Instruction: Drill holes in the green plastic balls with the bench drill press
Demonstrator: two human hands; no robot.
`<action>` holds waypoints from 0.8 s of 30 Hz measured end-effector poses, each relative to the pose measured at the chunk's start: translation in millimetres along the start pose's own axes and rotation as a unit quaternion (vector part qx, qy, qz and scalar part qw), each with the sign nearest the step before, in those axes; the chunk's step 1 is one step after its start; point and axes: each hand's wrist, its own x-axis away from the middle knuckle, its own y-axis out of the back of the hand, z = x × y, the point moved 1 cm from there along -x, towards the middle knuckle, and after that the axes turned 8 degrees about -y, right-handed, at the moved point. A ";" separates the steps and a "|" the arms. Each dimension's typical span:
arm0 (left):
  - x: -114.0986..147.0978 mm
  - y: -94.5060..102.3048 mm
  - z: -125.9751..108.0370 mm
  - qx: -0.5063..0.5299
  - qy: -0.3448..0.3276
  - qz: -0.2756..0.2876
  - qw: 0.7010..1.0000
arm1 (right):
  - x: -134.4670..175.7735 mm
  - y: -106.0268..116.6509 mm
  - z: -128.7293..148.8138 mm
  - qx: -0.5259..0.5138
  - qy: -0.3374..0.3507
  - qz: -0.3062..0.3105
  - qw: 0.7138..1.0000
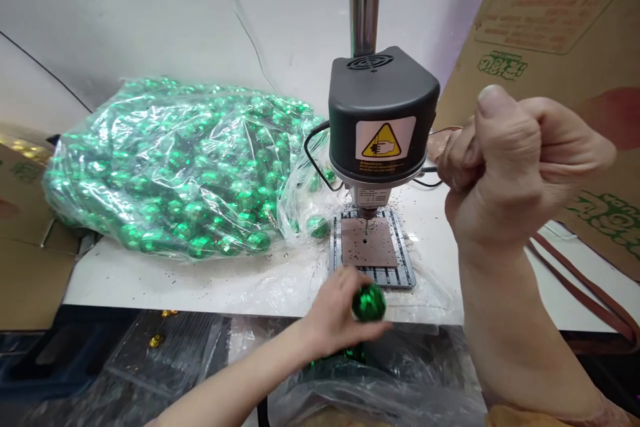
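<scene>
In the head view, the left hand (pixel 330 317) is half open around a shiny green ball (pixel 370 302), fingers above and thumb below, probably because a curved cradle suits something round. The ball is just in front of the base plate (pixel 407 278), near the front edge of the counter (pixel 200 283). The right hand (pixel 507 170) is curled into a fist beside the black housing of the drill press (pixel 383 97); its fingers hide the palm, so I cannot tell what, if anything, it grips.

A flat brown board (pixel 355 257) with a small round hole lies on the slotted metal base, perhaps to shield it from the bit, and dark crumbs speckle both. The press's smooth housing rides on a polished round post (pixel 365 7). To its left, a crinkled clear plastic bag (pixel 175 170) presumably keeps many faceted, glittering green balls from rolling away; a stiff cardboard carton (pixel 545 67) stands to the right
</scene>
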 end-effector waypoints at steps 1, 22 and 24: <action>16.2 -0.9 -4.6 -0.036 -0.047 0.051 0.997 | 0.9 0.2 -0.8 0.001 0.003 -0.002 1.000; -70.2 86.3 74.7 -0.368 0.190 0.096 0.905 | 3.9 0.0 -2.5 0.004 0.015 0.002 1.000; -62.1 81.1 70.4 -0.387 0.166 0.104 0.901 | 4.2 0.5 -3.1 0.005 0.019 0.003 1.000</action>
